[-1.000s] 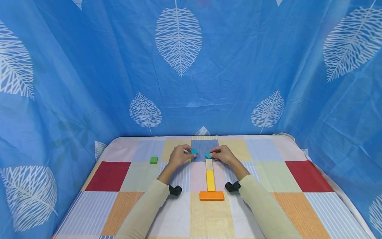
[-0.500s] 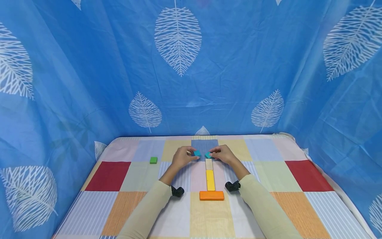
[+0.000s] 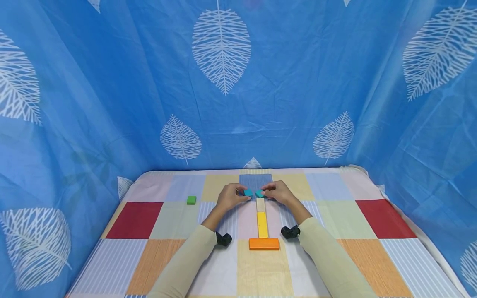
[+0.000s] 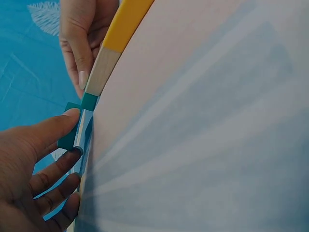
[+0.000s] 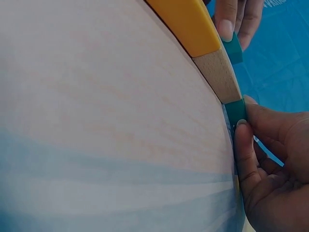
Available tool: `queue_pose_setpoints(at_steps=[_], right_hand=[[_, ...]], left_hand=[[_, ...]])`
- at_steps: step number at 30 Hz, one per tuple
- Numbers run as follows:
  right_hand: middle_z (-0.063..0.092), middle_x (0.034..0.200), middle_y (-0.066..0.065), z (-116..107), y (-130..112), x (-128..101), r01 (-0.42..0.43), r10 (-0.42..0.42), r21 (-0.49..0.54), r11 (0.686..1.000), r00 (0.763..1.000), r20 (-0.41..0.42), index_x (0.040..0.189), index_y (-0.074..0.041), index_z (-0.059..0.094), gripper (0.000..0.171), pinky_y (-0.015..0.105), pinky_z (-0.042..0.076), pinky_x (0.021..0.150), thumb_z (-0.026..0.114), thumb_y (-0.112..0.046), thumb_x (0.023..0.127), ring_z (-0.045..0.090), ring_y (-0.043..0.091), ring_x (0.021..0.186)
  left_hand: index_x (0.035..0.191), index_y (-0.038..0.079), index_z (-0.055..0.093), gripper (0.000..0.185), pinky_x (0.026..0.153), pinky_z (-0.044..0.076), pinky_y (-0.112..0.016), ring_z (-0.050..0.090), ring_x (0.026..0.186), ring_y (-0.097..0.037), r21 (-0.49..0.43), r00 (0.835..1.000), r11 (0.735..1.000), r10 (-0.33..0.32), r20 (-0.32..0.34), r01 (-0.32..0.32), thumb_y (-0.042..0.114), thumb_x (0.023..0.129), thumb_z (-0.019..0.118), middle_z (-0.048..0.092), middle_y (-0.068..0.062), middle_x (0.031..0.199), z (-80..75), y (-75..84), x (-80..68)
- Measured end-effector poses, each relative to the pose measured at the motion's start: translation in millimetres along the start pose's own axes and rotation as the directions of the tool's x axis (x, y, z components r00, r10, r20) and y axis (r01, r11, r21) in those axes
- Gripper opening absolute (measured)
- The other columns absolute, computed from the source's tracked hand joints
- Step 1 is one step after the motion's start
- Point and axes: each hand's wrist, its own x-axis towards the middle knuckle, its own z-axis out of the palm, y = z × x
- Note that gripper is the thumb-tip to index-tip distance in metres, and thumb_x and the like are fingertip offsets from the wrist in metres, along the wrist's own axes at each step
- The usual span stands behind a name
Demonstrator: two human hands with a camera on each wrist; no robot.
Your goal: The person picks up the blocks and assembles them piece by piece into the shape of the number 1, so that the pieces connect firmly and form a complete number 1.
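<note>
Both hands work at the far end of a block line on the table [image 3: 346, 231]: orange bar [image 3: 264, 244] nearest, then yellow [image 3: 262, 224], then plain wood [image 3: 261, 204]. Left hand [image 3: 231, 196] pinches one teal block [image 3: 248, 192]; right hand [image 3: 276, 192] pinches another [image 3: 258, 193] against the wood tip. Likely step: seating the teal pair. Next calls for closing the gap squarely. Green block [image 3: 191, 200] lies far left. No writing visible.

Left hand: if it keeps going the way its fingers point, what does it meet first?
Probably the other teal block, pinched by the right hand. The left hand holds its own teal block pointing at it; the gap looks small, depth unclear.
</note>
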Motion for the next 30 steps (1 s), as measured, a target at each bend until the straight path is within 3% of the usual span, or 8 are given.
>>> queue_pose_setpoints(at_steps=[9, 24, 30], right_hand=[[0.072, 0.099, 0.011, 0.6, 1.9, 1.1, 0.005, -0.005, -0.001, 1.000, 1.000, -0.005, 0.115, 0.003, 0.074, 0.024, 0.029, 0.057, 0.072, 0.070, -0.012, 0.096, 0.065, 0.014, 0.079], [0.071, 0.097, 0.012, 0.6, -0.6, -1.5, 0.005, -0.006, -0.010, 1.000, 1.000, -0.010, 0.115, 0.003, 0.074, 0.024, 0.029, 0.057, 0.072, 0.070, -0.012, 0.096, 0.063, 0.014, 0.077], [0.072, 0.098, 0.012, 0.9, 0.0, -0.6, 0.004, -0.004, -0.010, 1.000, 1.000, -0.018, 0.115, 0.003, 0.074, 0.024, 0.029, 0.057, 0.072, 0.070, -0.011, 0.096, 0.064, 0.014, 0.077]], left_hand=[[0.108, 0.013, 0.079, 0.032, 0.064, 0.048, -0.028, 0.057, 0.072, -0.011, 0.026, 1.000, 1.000, -0.005, 0.002, 0.005, 0.028, 0.081, 0.087, 0.073, 0.001, 0.088, 3.0, 0.4, 0.8], [0.107, 0.016, 0.080, 0.033, 0.079, 0.053, -0.036, 0.062, 0.084, -0.015, 0.070, 0.999, 0.997, -0.041, -0.011, 0.042, 0.032, 0.080, 0.088, 0.071, 0.002, 0.093, 7.9, 2.6, 0.2], [0.105, 0.015, 0.080, 0.032, 0.079, 0.052, -0.037, 0.062, 0.086, -0.016, 0.075, 0.999, 0.996, -0.051, -0.015, 0.052, 0.031, 0.079, 0.089, 0.070, 0.001, 0.093, 8.3, 4.8, -0.8]])
